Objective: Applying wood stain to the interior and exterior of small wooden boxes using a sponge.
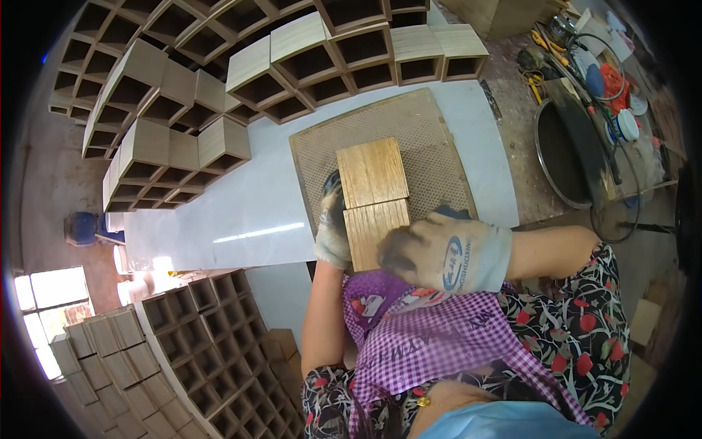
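Note:
Two wooden boxes [371, 172] with glossy golden-brown grain lie end to end, a dark seam between them. My left hand [333, 227], in a pale work glove with dark fingers, is wrapped against their left side; its fingertips are partly hidden. Over the nearer box's right edge is my right hand [439, 252], gloved the same way, its fingers curled and blurred at the tips. Whatever it may hold is hidden. Beneath the boxes is a brown dimpled mat [424, 124].
Pale wooden cubby units [307, 58] stand stacked at the back and left of the white tabletop [219, 227]. More cubbies [212, 344] stand at lower left. On the right are a large round basin [559, 157], a white tub [624, 126], hoses and tools.

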The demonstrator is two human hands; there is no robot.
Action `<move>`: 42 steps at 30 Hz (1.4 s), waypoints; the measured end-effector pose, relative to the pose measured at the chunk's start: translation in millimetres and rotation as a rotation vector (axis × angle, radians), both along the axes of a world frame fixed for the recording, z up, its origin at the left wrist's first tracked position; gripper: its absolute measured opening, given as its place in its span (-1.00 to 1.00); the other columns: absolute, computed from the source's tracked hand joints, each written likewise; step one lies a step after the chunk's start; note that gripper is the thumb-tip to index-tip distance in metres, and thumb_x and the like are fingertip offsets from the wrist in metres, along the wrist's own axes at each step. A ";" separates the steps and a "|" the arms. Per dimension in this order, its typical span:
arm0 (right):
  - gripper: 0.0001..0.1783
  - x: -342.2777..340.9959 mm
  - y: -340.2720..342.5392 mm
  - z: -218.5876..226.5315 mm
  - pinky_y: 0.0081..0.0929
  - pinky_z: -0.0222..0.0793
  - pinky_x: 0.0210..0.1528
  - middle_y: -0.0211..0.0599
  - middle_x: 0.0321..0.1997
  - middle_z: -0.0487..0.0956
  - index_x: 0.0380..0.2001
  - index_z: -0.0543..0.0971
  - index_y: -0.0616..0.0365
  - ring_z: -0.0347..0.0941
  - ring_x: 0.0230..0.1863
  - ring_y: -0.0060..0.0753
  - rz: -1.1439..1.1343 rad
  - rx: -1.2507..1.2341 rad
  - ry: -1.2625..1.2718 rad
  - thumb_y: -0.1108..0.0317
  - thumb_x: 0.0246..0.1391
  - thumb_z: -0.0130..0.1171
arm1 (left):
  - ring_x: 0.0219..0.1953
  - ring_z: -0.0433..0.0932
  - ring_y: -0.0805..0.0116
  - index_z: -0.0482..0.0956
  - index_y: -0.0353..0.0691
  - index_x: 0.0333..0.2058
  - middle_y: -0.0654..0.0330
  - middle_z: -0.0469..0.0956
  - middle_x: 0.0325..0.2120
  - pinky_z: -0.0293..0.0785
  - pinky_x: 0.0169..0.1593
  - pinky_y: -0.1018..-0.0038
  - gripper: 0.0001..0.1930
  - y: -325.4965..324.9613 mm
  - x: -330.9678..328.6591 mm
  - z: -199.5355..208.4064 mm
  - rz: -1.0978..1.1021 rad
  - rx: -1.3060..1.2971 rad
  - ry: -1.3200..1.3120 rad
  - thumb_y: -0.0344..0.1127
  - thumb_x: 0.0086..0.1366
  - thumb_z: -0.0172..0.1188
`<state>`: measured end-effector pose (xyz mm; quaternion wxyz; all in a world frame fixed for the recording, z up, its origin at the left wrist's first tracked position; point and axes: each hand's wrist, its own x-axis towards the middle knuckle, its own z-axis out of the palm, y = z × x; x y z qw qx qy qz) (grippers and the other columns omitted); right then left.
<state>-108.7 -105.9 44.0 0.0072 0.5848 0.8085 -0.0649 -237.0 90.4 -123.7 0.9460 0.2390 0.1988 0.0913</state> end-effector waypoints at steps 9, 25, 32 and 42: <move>-0.57 36.7 53.9 -17.0 -0.17 0.43 0.05 -0.24 -0.01 0.56 0.02 0.57 -0.04 0.52 -0.02 -0.14 -0.389 0.187 -0.046 0.34 0.02 0.17 | 0.17 0.41 0.22 0.31 -0.22 0.25 0.13 0.40 0.17 0.40 0.25 0.29 -0.33 -4.7 7.0 4.7 0.078 0.155 -0.015 0.16 0.36 0.02; -0.65 59.4 15.5 -14.5 -0.18 0.46 0.00 -0.07 -0.14 0.54 -0.05 0.59 0.05 0.51 -0.12 0.05 -0.519 0.641 0.393 0.34 0.03 0.23 | 0.04 0.51 0.00 0.69 -0.17 -0.33 -0.01 0.63 -0.26 0.30 0.25 0.21 -0.74 -1.7 41.6 146.3 -0.537 2.630 0.645 -0.16 0.04 0.35; -0.62 83.8 82.2 -30.1 -0.18 0.44 0.08 -0.14 -0.06 0.58 0.01 0.61 -0.07 0.50 -0.02 0.03 -0.660 0.438 0.395 0.36 0.10 0.13 | 0.03 0.53 0.08 0.70 -0.10 -0.27 0.09 0.65 -0.23 0.26 0.30 0.20 -0.70 7.5 19.6 170.0 -0.453 2.576 0.516 -0.08 0.07 0.34; -0.73 48.8 88.8 -12.6 -0.15 0.49 0.00 -0.07 -0.09 0.60 -0.15 0.64 0.00 0.56 -0.06 0.03 -0.598 0.115 0.273 0.27 0.10 0.09 | 0.06 0.53 0.06 0.73 -0.15 -0.39 0.03 0.67 -0.23 0.31 0.24 0.21 -0.75 14.5 20.9 146.3 -0.210 2.483 0.422 -0.10 0.06 0.33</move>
